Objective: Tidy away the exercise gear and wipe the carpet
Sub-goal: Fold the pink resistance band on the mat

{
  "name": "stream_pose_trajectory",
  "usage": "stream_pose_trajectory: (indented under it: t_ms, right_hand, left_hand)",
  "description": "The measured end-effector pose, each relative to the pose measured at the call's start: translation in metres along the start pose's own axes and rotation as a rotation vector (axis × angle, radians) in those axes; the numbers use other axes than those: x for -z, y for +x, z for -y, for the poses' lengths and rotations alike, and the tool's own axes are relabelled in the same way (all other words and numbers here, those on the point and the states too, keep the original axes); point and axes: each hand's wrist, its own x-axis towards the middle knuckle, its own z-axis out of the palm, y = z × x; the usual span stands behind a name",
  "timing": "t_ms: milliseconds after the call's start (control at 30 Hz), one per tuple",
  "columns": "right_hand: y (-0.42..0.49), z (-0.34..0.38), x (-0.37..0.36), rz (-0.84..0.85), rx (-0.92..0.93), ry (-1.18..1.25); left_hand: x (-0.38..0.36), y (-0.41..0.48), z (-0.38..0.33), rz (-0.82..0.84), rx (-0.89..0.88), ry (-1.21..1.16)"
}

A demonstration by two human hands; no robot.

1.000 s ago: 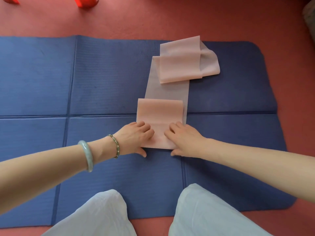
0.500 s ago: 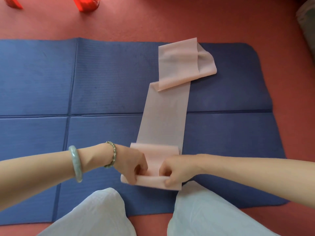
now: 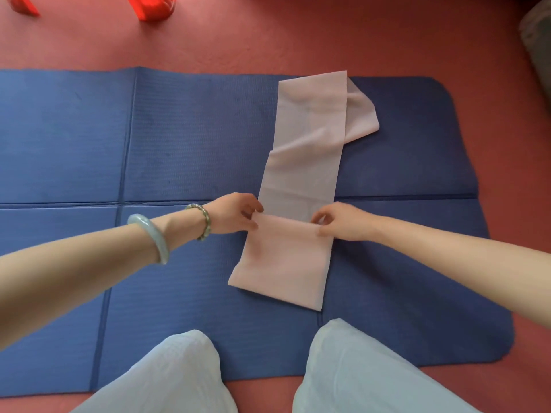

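Pink band is pinched at fold's far corners by left hand and right hand; unfolded length runs straight away.

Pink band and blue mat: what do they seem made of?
Pink band: likely thin latex or rubber, matte; semi-translucent, the mat's blue tinting its single layer. Blue mat: probably foam, matte; fine ribbed texture and pressed fold creases.

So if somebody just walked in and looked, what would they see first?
Probably the long pink band stretched down the middle of the blue mat, its near end folded into a thick pad. The left hand and right hand pinch the far corners of that fold, one each side. Two bright red things sit on the red carpet at the top left.
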Motion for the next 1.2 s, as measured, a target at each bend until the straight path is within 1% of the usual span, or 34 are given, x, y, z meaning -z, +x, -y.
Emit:
stream_pose_trajectory:
  t_ms: [33,67,100,167,200,233,267,333,400,433,500,533,600,633,667,733,800,867,900,933,967,1000,1100,1167,1200]
  right_hand:
    - [0.002,-0.002,-0.002,-0.055,-0.007,-0.01]
    - [0.002,-0.001,-0.006,-0.114,0.011,-0.057]
    - [-0.002,0.003,-0.011,-0.177,0.035,-0.166]
    - [-0.017,0.014,-0.023,-0.324,0.164,-0.393]
    - [-0.026,0.02,-0.03,-0.354,0.24,-0.451]
    - [-0.034,0.024,-0.038,-0.32,0.288,-0.482]
    - [-0.041,0.028,-0.046,-0.248,0.308,-0.501]
    - [-0.048,0.029,-0.068,-0.104,0.325,-0.588]
    - [-0.05,0.025,-0.086,0.01,0.356,-0.753]
    - [-0.049,0.022,-0.088,-0.001,0.369,-0.809]
    - [-0.038,0.013,-0.083,-0.097,0.409,-0.764]
    - [-0.036,0.012,-0.078,-0.138,0.453,-0.735]
    - [-0.038,0.02,-0.064,-0.117,0.481,-0.629]
    - [-0.039,0.022,-0.061,-0.125,0.473,-0.568]
    - [-0.04,0.024,-0.062,-0.081,0.465,-0.526]
    - [-0.047,0.03,-0.065,0.179,0.417,-0.38]
    - [-0.053,0.036,-0.068,0.44,0.345,-0.202]
    - [-0.057,0.038,-0.067,0.614,0.252,-0.054]
    - [-0.057,0.039,-0.063,0.657,0.204,-0.008]
    - [-0.056,0.037,-0.058,0.656,0.17,0.029]
    - [-0.055,0.035,-0.051,0.624,0.143,0.062]
    - [-0.051,0.03,-0.044,0.575,0.112,0.107]
    - [-0.037,0.012,-0.027,0.457,-0.028,0.341]
    - [-0.028,0.001,-0.02,0.332,-0.093,0.38]
    - [-0.024,-0.003,-0.018,0.24,-0.11,0.343]
  left_hand:
    - [-0.008,0.002,0.002,-0.06,-0.01,0.11]
    - [-0.017,0.001,0.002,-0.137,-0.061,0.241]
    - [-0.026,-0.003,0.003,-0.235,-0.162,0.377]
    - [-0.044,-0.015,0.005,-0.403,-0.467,0.613]
    - [-0.051,-0.02,0.008,-0.427,-0.605,0.665]
    - [-0.057,-0.026,0.011,-0.385,-0.702,0.695]
    - [-0.062,-0.031,0.015,-0.309,-0.759,0.736]
    - [-0.07,-0.039,0.024,-0.173,-0.77,0.858]
    - [-0.073,-0.042,0.032,-0.146,-0.749,0.935]
    - [-0.074,-0.042,0.034,-0.167,-0.741,0.922]
    - [-0.07,-0.04,0.035,-0.223,-0.731,0.828]
    - [-0.067,-0.04,0.034,-0.224,-0.709,0.79]
    - [-0.063,-0.04,0.029,-0.19,-0.647,0.755]
    - [-0.059,-0.041,0.024,-0.114,-0.582,0.709]
    - [-0.054,-0.043,0.018,-0.004,-0.486,0.654]
    - [-0.047,-0.049,0.008,0.313,-0.281,0.502]
    - [-0.044,-0.056,0.001,0.572,-0.171,0.385]
    - [-0.045,-0.063,0.001,0.765,-0.076,0.251]
    - [-0.045,-0.066,0.002,0.807,-0.041,0.189]
    - [-0.043,-0.066,0.002,0.799,-0.024,0.148]
    - [-0.04,-0.064,0.003,0.744,-0.024,0.129]
    - [-0.035,-0.06,0.003,0.652,-0.04,0.139]
    - [-0.021,-0.039,0.004,0.313,-0.118,0.197]
    - [-0.017,-0.026,0.003,0.156,-0.129,0.152]
    - [-0.017,-0.021,0.003,0.092,-0.127,0.151]
